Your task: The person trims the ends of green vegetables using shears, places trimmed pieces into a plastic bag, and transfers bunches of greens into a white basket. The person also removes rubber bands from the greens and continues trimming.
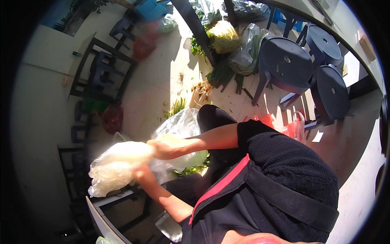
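A clear plastic bag [111,175] with pale contents bulges in front of me on the left, washed out by sun glare and motion blur. My right hand [166,147] is closed at its gathered end. Lower down, my left hand [141,173] grips its near side, with the fingers mostly hidden. What the bag holds is too bright to make out. Another clear plastic bag [179,125] spreads by my knee, behind and below my right hand. Green leaves [192,170] show under its edge. Just beyond it lie rooted white-stemmed vegetables [199,93], probably scallions, on the floor.
Grey plastic stools [286,61] cluster at the right. A yellow-green leafy cabbage [224,36] and dark green stalks [222,76] lie by a table leg. Red plastic bags [292,126] sit beside me. A table edge [105,219] is at lower left; a red bag [112,119] stands farther left.
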`<action>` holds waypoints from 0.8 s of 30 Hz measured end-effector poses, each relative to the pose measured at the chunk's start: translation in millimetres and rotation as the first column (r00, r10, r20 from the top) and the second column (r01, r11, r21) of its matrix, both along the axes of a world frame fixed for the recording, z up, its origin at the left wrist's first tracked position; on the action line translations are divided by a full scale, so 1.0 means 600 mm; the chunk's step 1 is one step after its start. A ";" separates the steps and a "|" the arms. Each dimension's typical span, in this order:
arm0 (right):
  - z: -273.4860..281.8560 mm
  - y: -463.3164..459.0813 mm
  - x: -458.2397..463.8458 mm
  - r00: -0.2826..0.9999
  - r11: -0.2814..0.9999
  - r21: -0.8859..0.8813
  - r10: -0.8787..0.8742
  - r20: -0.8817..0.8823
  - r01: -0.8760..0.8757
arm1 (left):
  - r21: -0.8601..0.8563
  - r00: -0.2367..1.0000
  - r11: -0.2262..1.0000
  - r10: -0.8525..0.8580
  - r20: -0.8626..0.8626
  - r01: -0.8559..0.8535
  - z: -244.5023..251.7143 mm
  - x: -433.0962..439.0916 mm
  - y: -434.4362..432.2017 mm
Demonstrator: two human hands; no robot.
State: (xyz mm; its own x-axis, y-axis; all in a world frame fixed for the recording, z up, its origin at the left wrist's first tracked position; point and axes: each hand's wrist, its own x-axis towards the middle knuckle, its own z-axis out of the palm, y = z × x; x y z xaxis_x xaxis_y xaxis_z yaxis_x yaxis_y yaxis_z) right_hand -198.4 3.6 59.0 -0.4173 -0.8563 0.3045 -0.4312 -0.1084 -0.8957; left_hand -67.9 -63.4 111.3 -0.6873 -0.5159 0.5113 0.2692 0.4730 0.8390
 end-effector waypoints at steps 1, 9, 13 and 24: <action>-0.005 0.005 0.008 0.992 0.999 -0.033 -0.015 -0.129 0.011 | 0.073 0.969 0.975 -0.199 -0.146 0.211 -0.016 -0.011 0.009; 0.049 -0.006 -0.043 0.915 0.744 -0.568 0.146 -0.377 -0.352 | 0.309 0.934 0.896 0.353 -0.057 -0.320 0.023 0.012 0.007; 0.068 -0.040 -0.081 0.793 0.739 -0.345 0.608 -0.027 -0.578 | 0.623 0.874 0.665 -0.093 -0.477 0.411 0.069 0.052 -0.050; -0.097 0.045 0.091 0.505 0.622 -0.091 0.704 0.500 -0.778 | 0.495 0.804 0.833 0.109 -0.584 0.246 0.012 0.203 -0.263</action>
